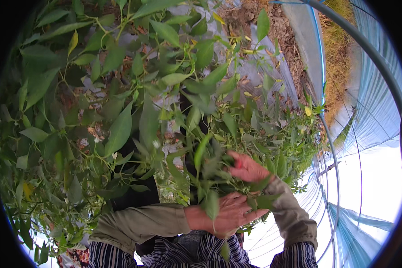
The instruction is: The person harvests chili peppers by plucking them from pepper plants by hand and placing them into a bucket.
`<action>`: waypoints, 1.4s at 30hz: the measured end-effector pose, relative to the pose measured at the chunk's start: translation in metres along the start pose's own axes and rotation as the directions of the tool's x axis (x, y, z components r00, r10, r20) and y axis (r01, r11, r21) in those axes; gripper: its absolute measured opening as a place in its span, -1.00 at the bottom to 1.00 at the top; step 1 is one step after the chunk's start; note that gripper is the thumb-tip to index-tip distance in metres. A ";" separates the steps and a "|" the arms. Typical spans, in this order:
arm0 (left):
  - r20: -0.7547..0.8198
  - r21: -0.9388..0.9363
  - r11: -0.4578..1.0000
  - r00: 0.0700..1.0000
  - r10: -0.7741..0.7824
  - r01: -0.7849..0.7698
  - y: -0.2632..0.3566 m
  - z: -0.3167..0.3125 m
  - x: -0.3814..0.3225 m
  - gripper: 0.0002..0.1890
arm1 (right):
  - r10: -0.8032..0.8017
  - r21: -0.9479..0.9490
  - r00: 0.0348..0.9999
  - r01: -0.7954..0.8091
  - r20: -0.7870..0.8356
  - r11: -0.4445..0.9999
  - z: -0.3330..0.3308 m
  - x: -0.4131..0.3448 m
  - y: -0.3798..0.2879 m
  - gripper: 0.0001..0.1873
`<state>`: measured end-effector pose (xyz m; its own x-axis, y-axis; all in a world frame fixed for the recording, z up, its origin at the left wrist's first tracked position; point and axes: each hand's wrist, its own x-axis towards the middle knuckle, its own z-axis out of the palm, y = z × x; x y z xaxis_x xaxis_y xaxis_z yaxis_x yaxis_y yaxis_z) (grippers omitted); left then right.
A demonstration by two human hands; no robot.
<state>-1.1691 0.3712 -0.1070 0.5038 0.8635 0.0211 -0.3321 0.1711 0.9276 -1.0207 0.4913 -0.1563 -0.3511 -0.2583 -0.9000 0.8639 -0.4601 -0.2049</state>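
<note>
Leafy pepper plants (117,134) fill the space before me, with thin green stems and a few small white flowers. My left hand (224,212) reaches rightward among the leaves, its fingers spread and partly behind foliage; whether it holds a stem cannot be told. Just above it, my right hand (249,167) is curled in the foliage, with a small red thing (238,163) at its fingers, too blurred to name. Leaves hide its fingertips. A long, light green pepper or leaf (201,152) hangs left of my right hand.
Grey plastic mulch film (284,80) lies on the ground beside bare soil (278,20). Curved greenhouse tubes (365,43) and bluish plastic sheeting (372,87) stand on the right. Dry yellowish grass (336,57) runs along the edge.
</note>
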 end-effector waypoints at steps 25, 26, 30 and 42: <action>-0.617 -0.037 0.838 0.647 -0.448 0.545 -0.050 -0.060 -0.051 -0.94 | -0.192 -0.917 0.979 0.137 0.068 0.375 0.070 -0.097 0.021 -0.74; -0.630 -0.002 0.814 0.631 -0.452 0.581 -0.060 -0.060 -0.049 -0.95 | -0.255 -0.907 0.965 0.159 0.059 0.391 0.070 -0.095 0.023 -0.80; -0.546 0.193 0.785 0.729 -0.413 0.589 -0.104 -0.056 -0.035 -0.91 | -0.226 -0.909 0.972 0.154 0.068 0.388 0.073 -0.093 0.020 -0.81; -0.360 0.106 0.944 0.897 -0.257 0.313 -0.036 -0.065 -0.011 -0.96 | -0.193 -0.924 0.980 0.110 0.040 0.366 0.073 -0.096 0.026 -0.82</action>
<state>-1.2149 0.3864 -0.1646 0.2498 0.9014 -0.3535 -0.0716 0.3813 0.9217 -0.9902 0.4423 -0.0472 -0.5255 -0.1988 -0.8273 0.6114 0.5880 -0.5296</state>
